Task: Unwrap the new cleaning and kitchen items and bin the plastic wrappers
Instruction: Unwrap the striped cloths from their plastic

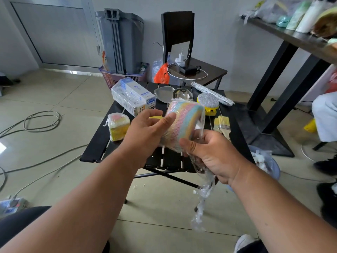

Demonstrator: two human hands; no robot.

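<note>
I see a low black slatted table (102,143) on a pale tiled floor (54,99) strewn with cables, a grey bin (120,41) against the far wall and a dark chair (177,28) behind. Above the table I hold a pastel stack of sponge cloths (182,123) in clear plastic wrap (201,198), its long axis tilted, far end pointing up and away toward the chair. My left hand (145,130) has thumb and relaxed fingers against its left side. My right hand (211,154) grips the near end, fingers curled round bunched wrap trailing downward. A wrapped yellow sponge (118,126) sits left; a boxed pack (133,97) lies behind.
</note>
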